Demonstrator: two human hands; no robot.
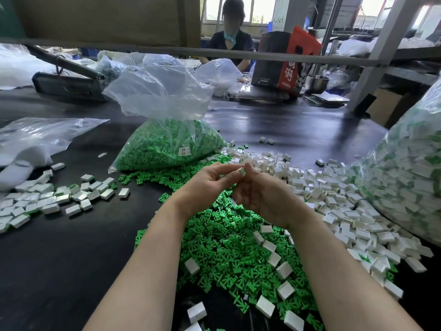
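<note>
1. Black table [59, 259] is strewn with loose plastic parts.
2. At the right edge a bulging clear sack [410, 177] of white-and-green parts is seen.
3. Beyond the hands a bag of green clips [167, 144] is set, its mouth open.
4. Under the wrists a green clip pile [226, 254] is spread, with white housings [334, 194] heaped just to its right.
5. Above that pile the left hand [205, 185] and right hand [260, 199] are held, fingers curled, tips brought together.
6. One small white-and-green piece [242, 172] is pinched between the fingertips of both hands.

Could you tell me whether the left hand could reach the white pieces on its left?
Probably yes: only open table lies between the left hand and those white pieces, though it is busy pinching a small part with the right hand.
</note>
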